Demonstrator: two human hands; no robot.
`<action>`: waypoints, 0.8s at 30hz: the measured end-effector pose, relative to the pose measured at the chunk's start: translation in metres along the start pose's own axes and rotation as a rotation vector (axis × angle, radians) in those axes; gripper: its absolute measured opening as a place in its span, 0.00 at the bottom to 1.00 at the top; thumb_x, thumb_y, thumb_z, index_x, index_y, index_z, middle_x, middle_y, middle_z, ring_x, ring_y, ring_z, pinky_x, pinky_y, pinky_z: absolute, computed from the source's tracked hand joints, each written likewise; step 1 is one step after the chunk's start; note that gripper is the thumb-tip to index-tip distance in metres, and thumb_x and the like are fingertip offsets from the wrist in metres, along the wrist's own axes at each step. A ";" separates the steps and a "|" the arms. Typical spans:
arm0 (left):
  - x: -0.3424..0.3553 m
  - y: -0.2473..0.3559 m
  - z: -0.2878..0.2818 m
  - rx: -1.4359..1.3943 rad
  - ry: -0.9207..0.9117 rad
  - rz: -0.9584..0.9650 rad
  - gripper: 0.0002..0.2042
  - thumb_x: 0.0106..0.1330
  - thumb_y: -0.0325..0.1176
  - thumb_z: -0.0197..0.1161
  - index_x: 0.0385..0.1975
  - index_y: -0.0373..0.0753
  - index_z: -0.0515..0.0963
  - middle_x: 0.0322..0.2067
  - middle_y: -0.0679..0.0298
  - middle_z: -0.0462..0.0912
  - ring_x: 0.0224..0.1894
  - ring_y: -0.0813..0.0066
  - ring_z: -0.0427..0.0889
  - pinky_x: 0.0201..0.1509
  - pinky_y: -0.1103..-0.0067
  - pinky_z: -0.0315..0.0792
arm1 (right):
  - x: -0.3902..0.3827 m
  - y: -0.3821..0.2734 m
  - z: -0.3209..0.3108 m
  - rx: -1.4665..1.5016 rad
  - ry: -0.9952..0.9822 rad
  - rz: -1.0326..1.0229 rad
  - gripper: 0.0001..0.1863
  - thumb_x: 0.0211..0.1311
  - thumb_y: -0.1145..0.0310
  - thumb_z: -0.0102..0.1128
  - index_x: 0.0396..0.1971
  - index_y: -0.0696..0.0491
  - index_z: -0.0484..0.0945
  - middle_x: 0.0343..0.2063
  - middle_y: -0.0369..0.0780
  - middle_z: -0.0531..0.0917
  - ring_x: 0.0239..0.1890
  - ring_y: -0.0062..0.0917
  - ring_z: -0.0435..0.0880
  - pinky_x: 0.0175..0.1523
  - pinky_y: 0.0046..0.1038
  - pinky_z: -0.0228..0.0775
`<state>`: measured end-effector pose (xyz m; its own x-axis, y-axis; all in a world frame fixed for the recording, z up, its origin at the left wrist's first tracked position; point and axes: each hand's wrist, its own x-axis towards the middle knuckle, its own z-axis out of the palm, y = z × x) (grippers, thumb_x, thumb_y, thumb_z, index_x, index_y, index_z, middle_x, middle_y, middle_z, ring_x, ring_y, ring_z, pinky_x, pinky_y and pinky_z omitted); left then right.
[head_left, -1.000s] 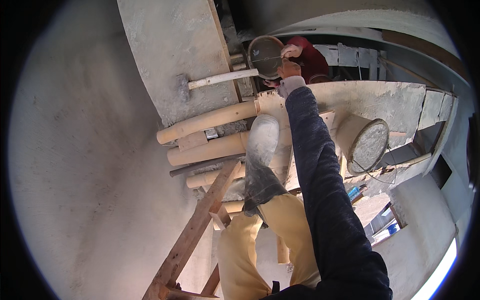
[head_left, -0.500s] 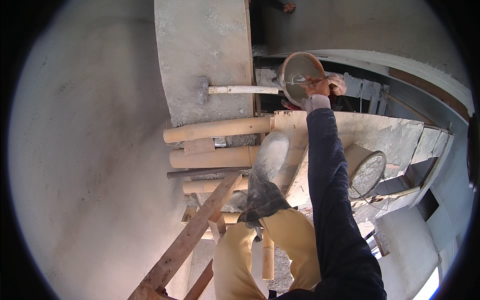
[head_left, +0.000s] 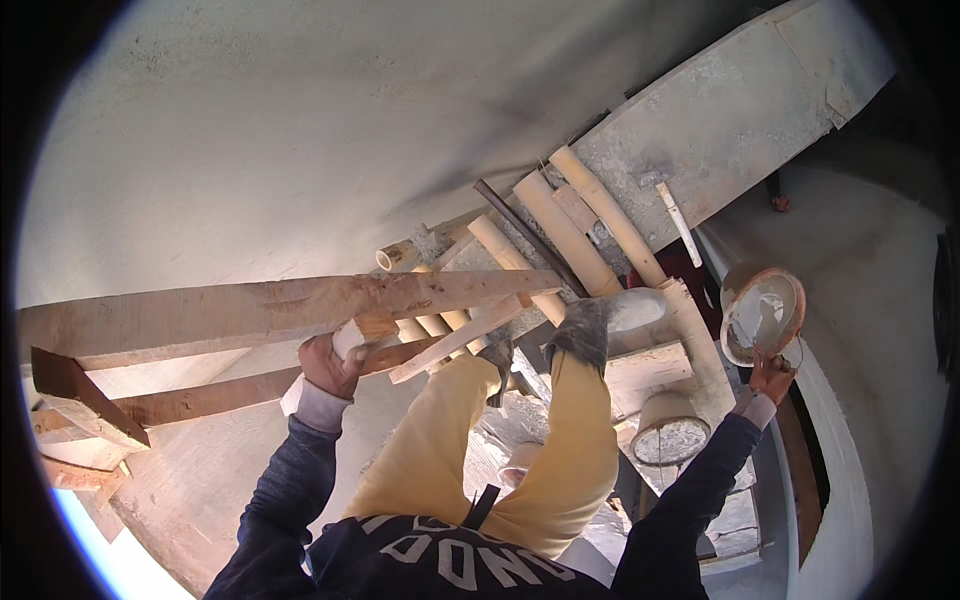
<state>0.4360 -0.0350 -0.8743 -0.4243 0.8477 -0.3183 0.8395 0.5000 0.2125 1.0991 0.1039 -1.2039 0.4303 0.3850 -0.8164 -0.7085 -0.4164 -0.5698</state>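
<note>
My left hand is closed round the squared end of a wooden beam, part of the timber frame at my left. Out to the right, my right hand grips a round bucket at its rim or wire handle. The bucket is tilted, and wet grey-white stuff shows inside it. Which part of the bucket the fingers hold is not clear.
Bamboo poles and a dark metal pipe lie by my boots. A second bucket stands on the boards. A hammer handle lies on the grey plank. Another person's hand shows far right.
My view has swung round, and my left hand now shows on the beam. The bucket has come away from the planks with my right hand. A second hand beside it is gone.
</note>
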 end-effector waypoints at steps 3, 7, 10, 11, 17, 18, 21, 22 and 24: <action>-0.010 -0.007 -0.003 0.063 -0.051 -0.076 0.35 0.53 0.65 0.62 0.41 0.32 0.77 0.29 0.48 0.82 0.32 0.45 0.82 0.37 0.63 0.76 | -0.093 -0.028 0.034 -0.200 0.013 -0.058 0.20 0.70 0.48 0.42 0.29 0.50 0.62 0.29 0.40 0.69 0.42 0.42 0.77 0.59 0.50 0.64; 0.002 0.002 -0.005 0.031 0.056 0.035 0.30 0.47 0.54 0.71 0.42 0.36 0.76 0.33 0.52 0.82 0.35 0.51 0.83 0.38 0.63 0.77 | -0.236 -0.062 0.071 -0.314 -0.010 -0.215 0.22 0.73 0.48 0.37 0.22 0.46 0.60 0.11 0.30 0.53 0.13 0.19 0.53 0.43 0.38 0.74; -0.016 -0.016 -0.023 -0.170 0.161 0.020 0.32 0.47 0.50 0.72 0.48 0.35 0.74 0.44 0.53 0.80 0.45 0.53 0.80 0.48 0.65 0.74 | -0.331 -0.073 0.090 -0.458 -0.074 -0.376 0.20 0.73 0.49 0.40 0.25 0.46 0.64 0.10 0.28 0.55 0.11 0.16 0.51 0.21 0.22 0.61; -0.021 -0.022 -0.041 -0.213 0.282 0.077 0.32 0.46 0.48 0.72 0.48 0.35 0.73 0.45 0.54 0.79 0.45 0.54 0.80 0.49 0.65 0.74 | -0.364 -0.078 0.097 -0.498 -0.113 -0.401 0.19 0.73 0.49 0.42 0.27 0.47 0.65 0.10 0.28 0.56 0.10 0.15 0.51 0.19 0.21 0.55; -0.093 -0.092 -0.241 -0.369 1.115 0.350 0.19 0.64 0.49 0.59 0.39 0.38 0.74 0.38 0.58 0.80 0.39 0.63 0.77 0.43 0.68 0.74 | -0.443 -0.157 0.050 -1.400 -0.149 -0.787 0.35 0.56 0.39 0.58 0.51 0.54 0.65 0.31 0.32 0.71 0.34 0.17 0.67 0.42 0.24 0.58; -0.104 -0.109 -0.272 -0.253 1.130 0.356 0.19 0.64 0.49 0.58 0.39 0.38 0.74 0.39 0.59 0.79 0.40 0.63 0.77 0.43 0.68 0.74 | -0.425 -0.194 0.007 -1.703 -0.172 -0.947 0.49 0.48 0.34 0.64 0.62 0.55 0.62 0.42 0.35 0.79 0.46 0.20 0.76 0.57 0.27 0.66; -0.157 -0.166 -0.339 -0.063 1.183 0.413 0.20 0.63 0.51 0.57 0.42 0.39 0.73 0.48 0.56 0.75 0.47 0.62 0.75 0.48 0.66 0.74 | -0.581 -0.145 0.099 -1.127 -0.221 -1.034 0.25 0.62 0.48 0.57 0.42 0.57 0.78 0.21 0.32 0.75 0.21 0.18 0.72 0.24 0.20 0.63; -0.161 -0.176 -0.359 0.058 1.213 0.225 0.24 0.60 0.50 0.62 0.47 0.39 0.71 0.52 0.54 0.71 0.50 0.61 0.74 0.51 0.65 0.73 | -0.635 -0.128 0.131 -0.897 -0.202 -0.943 0.22 0.65 0.51 0.55 0.38 0.58 0.80 0.17 0.32 0.74 0.17 0.18 0.70 0.19 0.19 0.59; -0.167 -0.186 -0.407 0.164 1.309 0.006 0.32 0.54 0.46 0.69 0.55 0.38 0.65 0.58 0.52 0.66 0.56 0.57 0.71 0.56 0.63 0.72 | -0.705 -0.121 0.152 -0.813 -0.324 -1.082 0.19 0.70 0.58 0.47 0.37 0.60 0.79 0.12 0.32 0.70 0.12 0.17 0.66 0.14 0.20 0.51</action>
<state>0.2124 -0.1980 -0.4848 -0.3548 0.4393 0.8253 0.8345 0.5469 0.0677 0.7967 0.0081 -0.5454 0.3231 0.9448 0.0544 0.4583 -0.1059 -0.8825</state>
